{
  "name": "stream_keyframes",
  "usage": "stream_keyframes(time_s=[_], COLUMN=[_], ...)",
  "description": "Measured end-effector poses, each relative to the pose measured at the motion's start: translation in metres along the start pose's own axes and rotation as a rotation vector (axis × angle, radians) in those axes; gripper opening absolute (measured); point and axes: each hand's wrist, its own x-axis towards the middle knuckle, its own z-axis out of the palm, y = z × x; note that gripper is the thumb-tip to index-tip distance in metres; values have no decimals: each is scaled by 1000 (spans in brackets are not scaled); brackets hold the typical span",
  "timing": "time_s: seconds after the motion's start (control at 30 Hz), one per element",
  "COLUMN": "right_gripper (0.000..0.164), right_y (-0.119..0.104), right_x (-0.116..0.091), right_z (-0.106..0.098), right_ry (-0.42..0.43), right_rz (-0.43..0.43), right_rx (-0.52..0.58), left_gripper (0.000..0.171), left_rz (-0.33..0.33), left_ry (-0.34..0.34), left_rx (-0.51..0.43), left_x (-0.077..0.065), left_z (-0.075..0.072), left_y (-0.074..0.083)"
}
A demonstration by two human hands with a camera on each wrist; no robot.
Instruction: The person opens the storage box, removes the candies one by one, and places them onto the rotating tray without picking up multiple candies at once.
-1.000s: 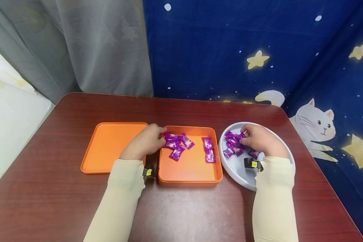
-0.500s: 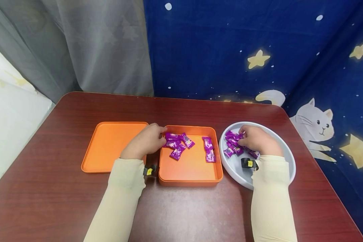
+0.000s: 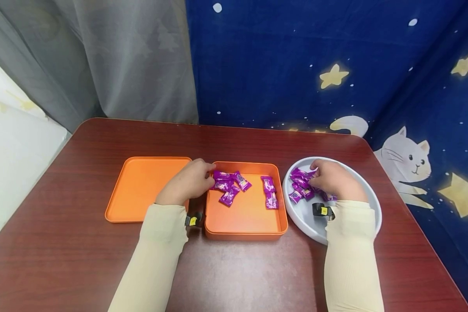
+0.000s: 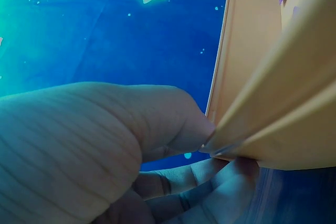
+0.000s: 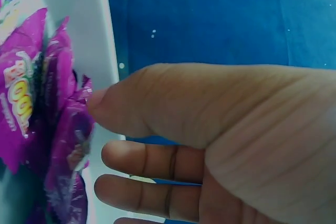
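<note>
While the left hand (image 3: 185,184) pinches the left wall of an orange box (image 3: 242,221) near its far corner, the right hand (image 3: 337,181) is at a heap of purple-wrapped candies (image 3: 302,184), its thumb tip against one wrapper and the visible fingers just off it; whether it grips a candy I cannot tell. The heap lies toward the left side of a round white tray (image 3: 302,214). Inside the box, a loose cluster of candies (image 3: 229,196) lies close to the left hand, and two more candies (image 3: 271,200) line up along the right wall. A square orange lid (image 3: 136,186) rests left of the box, partly covered by the left hand. Beneath is a reddish-brown table (image 3: 234,268), a grey curtain (image 3: 136,56) and a blue star-print curtain (image 3: 265,56) behind it
</note>
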Motion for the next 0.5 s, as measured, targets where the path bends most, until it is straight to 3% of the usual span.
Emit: stream_keyframes(time_s=[0.3, 0.5], right_gripper=[48, 47], right_y=[-9, -25], right_x=[-6, -12], right_z=[-7, -12], right_ry=[20, 30], right_rz=[37, -19], right_rx=[-14, -33], left_gripper=[49, 48], left_rz=[-2, 2], left_ry=[1, 5], left_rx=[9, 17], left_x=[0, 1], left_z=[0, 0], left_y=[0, 0])
